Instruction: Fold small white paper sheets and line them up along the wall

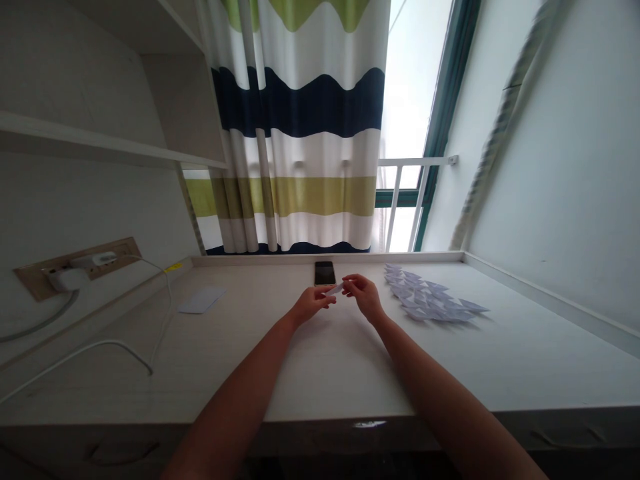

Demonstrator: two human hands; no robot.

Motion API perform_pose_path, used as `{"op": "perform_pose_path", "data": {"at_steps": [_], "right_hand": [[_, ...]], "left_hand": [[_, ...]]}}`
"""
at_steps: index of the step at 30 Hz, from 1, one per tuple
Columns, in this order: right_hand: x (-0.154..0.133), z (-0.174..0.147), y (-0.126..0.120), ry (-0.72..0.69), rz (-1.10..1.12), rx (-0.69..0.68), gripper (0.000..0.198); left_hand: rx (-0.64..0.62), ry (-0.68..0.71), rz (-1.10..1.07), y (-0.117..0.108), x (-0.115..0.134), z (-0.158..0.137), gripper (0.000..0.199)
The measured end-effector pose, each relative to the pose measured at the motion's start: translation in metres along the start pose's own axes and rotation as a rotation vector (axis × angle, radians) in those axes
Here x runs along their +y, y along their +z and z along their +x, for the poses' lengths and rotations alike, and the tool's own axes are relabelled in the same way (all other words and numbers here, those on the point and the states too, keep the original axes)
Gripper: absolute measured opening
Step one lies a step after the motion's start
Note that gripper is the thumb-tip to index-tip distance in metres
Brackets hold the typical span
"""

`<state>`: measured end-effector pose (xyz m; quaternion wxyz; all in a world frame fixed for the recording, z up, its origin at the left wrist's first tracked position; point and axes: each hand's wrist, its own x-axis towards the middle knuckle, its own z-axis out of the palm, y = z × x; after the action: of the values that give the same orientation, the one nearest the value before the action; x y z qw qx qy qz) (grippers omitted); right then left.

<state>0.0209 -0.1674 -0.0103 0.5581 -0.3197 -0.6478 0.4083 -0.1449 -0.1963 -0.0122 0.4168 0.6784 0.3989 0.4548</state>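
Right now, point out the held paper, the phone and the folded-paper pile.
Held paper (335,290): head view, the middle of its visible strip.
Phone (325,272): head view, on its dark screen.
Folded-paper pile (429,297): head view, near its middle.

Slip (335,290) I'm holding: thin matt paper, same look as the creased pile (430,299) and flat sheet (201,301) on my desk (350,373), which reads as smooth, pale wood-grain board with low sheen. Phone (325,273) has a dark glossy glass-like face, while plugs (71,279) and cable (115,343) look like smooth plastic; socket plate (36,273) is satiny, metal or plastic, can't tell. Curtain (320,157) is soft matt cloth, railing (414,162) looks like smooth painted metal, wall (570,180) smooth and matt.
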Motion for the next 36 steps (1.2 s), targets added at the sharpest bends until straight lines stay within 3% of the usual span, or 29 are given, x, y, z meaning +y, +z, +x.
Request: {"op": "perform_pose_path", "data": {"at_steps": [7,13,26,36], "right_hand": [[0.000,-0.002,0.004,-0.034,-0.041,-0.099,0.023],[0.001,-0.002,0.007,-0.036,-0.042,-0.121,0.023],[0.002,-0.003,0.008,-0.099,-0.055,-0.169,0.042],[0.002,-0.005,0.007,-0.113,-0.146,-0.181,0.026]], "left_hand": [[0.131,-0.029,-0.014,0.001,0.001,0.001,0.033],[0.141,-0.021,-0.034,0.004,0.007,-0.002,0.031],[0.103,-0.015,-0.061,0.004,0.011,-0.003,0.031],[0.152,-0.019,-0.119,0.002,0.004,-0.001,0.037]]}}
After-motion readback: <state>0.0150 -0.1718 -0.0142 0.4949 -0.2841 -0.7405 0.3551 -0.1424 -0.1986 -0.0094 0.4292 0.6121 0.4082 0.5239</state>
